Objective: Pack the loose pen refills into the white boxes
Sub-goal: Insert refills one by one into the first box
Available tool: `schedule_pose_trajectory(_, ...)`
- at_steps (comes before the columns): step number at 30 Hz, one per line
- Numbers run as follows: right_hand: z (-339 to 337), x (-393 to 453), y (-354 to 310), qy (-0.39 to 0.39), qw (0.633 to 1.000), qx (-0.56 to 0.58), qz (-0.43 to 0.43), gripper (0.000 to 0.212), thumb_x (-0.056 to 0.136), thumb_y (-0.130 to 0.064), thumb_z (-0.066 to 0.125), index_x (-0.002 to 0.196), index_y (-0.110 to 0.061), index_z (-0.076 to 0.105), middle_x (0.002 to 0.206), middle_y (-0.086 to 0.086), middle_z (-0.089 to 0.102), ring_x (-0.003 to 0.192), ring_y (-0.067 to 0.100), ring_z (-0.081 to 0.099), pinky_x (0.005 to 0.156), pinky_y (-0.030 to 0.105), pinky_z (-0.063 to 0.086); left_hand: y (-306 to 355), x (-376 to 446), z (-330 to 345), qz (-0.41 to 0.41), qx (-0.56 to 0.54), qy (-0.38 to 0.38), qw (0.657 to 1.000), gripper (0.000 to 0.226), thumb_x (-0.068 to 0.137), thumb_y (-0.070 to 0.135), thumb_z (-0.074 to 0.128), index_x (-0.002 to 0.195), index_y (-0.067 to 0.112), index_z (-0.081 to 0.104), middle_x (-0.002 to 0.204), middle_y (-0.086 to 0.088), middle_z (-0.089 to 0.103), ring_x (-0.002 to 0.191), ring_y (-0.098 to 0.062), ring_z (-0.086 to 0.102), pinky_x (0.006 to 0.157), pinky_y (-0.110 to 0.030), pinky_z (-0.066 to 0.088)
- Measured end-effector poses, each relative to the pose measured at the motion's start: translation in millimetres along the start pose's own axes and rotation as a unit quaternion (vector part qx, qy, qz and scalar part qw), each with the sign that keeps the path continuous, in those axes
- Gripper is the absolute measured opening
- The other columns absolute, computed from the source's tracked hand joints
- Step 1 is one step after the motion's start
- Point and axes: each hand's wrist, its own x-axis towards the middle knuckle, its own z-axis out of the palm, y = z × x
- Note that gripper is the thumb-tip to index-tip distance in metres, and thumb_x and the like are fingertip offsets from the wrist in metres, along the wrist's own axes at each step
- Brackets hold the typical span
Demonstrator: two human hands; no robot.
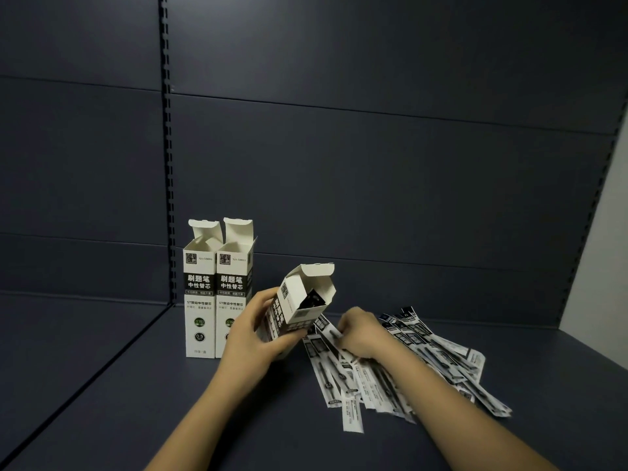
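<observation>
My left hand (249, 329) grips a white box (299, 302) with black print, tilted to the right with its top flap open; dark refill ends show inside its mouth. My right hand (358, 329) rests on the left end of a heap of wrapped pen refills (407, 365) lying on the dark shelf, fingers curled onto a refill there. Two more white boxes stand upright side by side at the back left, one (199, 294) beside the other (234, 283), both with flaps open.
The dark blue shelf floor (170, 402) meets a back wall with a slotted upright rail (166, 147). A pale wall (598, 249) shows at the far right past the shelf's side.
</observation>
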Motion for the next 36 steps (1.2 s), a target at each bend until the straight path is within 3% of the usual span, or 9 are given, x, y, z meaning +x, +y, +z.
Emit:
schedule_pose_trajectory(3,-6,-1,7,0.03,0.996,0.08,0.001,0.003,0.089,-0.012,0.066,0.089,-0.012,0.068,0.101,0.007,0.067,0.078,0.019,0.058,0.064,0.028,0.045,0,0,0,0.0,0.0,-0.002,1.0,0.06,0.072,-0.001,0.084,0.117,0.03,0.06,0.112,0.014,0.072,0.108,-0.002,0.066,0.089,-0.011,0.049)
schedule_pose_trajectory(7,-26,-11,14,0.064,0.98,0.187,-0.02,0.016,0.087,-0.008,0.071,0.084,-0.019,0.06,0.079,0.003,0.066,0.066,0.013,0.057,0.063,0.028,0.05,1,0,0,0.0,0.001,-0.004,1.0,0.061,0.073,-0.001,0.084,0.116,0.034,0.059,0.111,0.017,0.072,0.108,-0.001,0.066,0.089,-0.011,0.049)
schedule_pose_trajectory(10,-44,-33,13,0.074,0.954,0.286,-0.059,0.022,0.085,0.002,0.069,0.099,-0.013,0.061,0.09,0.01,0.074,0.08,0.026,0.072,0.077,0.044,0.061,0,0,0,0.0,-0.003,-0.002,1.0,0.061,0.073,-0.001,0.084,0.116,0.035,0.06,0.112,0.014,0.072,0.11,-0.005,0.066,0.09,-0.013,0.049)
schedule_pose_trajectory(13,-61,-65,5,0.072,0.926,0.352,-0.115,0.031,0.085,0.009,0.066,0.103,-0.016,0.062,0.097,0.006,0.074,0.087,0.027,0.074,0.077,0.041,0.062,0,0,0,0.001,-0.004,-0.003,1.0,0.063,0.073,0.001,0.084,0.114,0.043,0.061,0.115,0.011,0.072,0.113,-0.007,0.065,0.093,-0.02,0.05)
schedule_pose_trajectory(19,-89,-115,-13,0.042,0.922,0.319,-0.214,0.006,0.093,-0.009,0.064,0.098,-0.007,0.066,0.098,0.007,0.076,0.087,0.017,0.075,0.085,0.03,0.059,-2,1,0,0.003,-0.004,-0.005,1.0,0.064,0.072,0.0,0.085,0.115,0.04,0.06,0.115,0.01,0.072,0.112,-0.009,0.066,0.095,-0.02,0.05)
schedule_pose_trajectory(23,-96,-135,-29,0.062,0.901,0.324,-0.281,0.015,0.097,-0.015,0.057,0.097,-0.006,0.069,0.096,0.006,0.076,0.086,0.016,0.075,0.084,0.027,0.059,-5,3,0,0.003,-0.012,-0.006,1.0,0.062,0.071,-0.002,0.085,0.121,0.025,0.06,0.115,0.003,0.072,0.113,-0.012,0.066,0.098,-0.025,0.051)
schedule_pose_trajectory(29,-97,-133,-42,0.144,0.869,0.34,-0.327,0.019,0.098,-0.017,0.056,0.1,-0.005,0.071,0.1,0.004,0.075,0.091,0.014,0.075,0.088,0.031,0.057,-4,2,0,0.002,-0.012,-0.006,1.0,0.062,0.072,-0.003,0.084,0.121,0.024,0.06,0.114,0.003,0.072,0.111,-0.01,0.067,0.096,-0.023,0.052)
schedule_pose_trajectory(32,-94,-126,-46,0.169,0.886,0.293,-0.317,0.016,0.096,-0.016,0.06,0.098,-0.008,0.074,0.1,-0.001,0.074,0.088,0.006,0.073,0.083,0.022,0.057,-3,1,-1,0.002,-0.01,-0.006,1.0,0.061,0.072,-0.002,0.084,0.12,0.026,0.06,0.114,0.006,0.072,0.11,-0.007,0.066,0.095,-0.02,0.051)
schedule_pose_trajectory(36,-89,-117,-45,0.208,0.916,0.145,-0.31,0.017,0.093,-0.025,0.065,0.099,-0.014,0.077,0.1,-0.006,0.072,0.093,0.006,0.067,0.086,0.03,0.054,-1,1,-1,0.003,-0.009,-0.007,1.0,0.061,0.072,-0.002,0.084,0.12,0.026,0.06,0.114,0.008,0.071,0.11,-0.005,0.066,0.093,-0.016,0.051)
